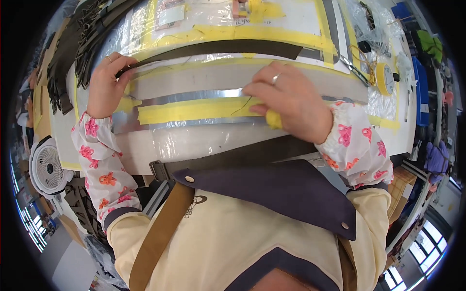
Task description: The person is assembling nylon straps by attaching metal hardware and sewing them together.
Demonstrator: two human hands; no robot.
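Note:
A long dark brown strap (218,47) curves across the far side of the work surface. Its left end is pinched between the thumb and fingers of my left hand (107,85). My right hand (293,99) hovers over the middle of the board with its fingers curled together. Something small and yellow (274,119) shows at the underside of that hand; I cannot make out what it is. A thin dark thread lies or hangs just left of my right fingers. Below them are a strip of yellow tape (194,112) and a shiny metal strip (194,97).
Dark straps (90,43) are heaped at the far left. A tape roll (385,79) and a cutter knife (354,71) lie to the right, near clear plastic bags (371,29). A white fan (49,167) stands at the left edge. Another brown strap (242,156) with a buckle lies closest to me.

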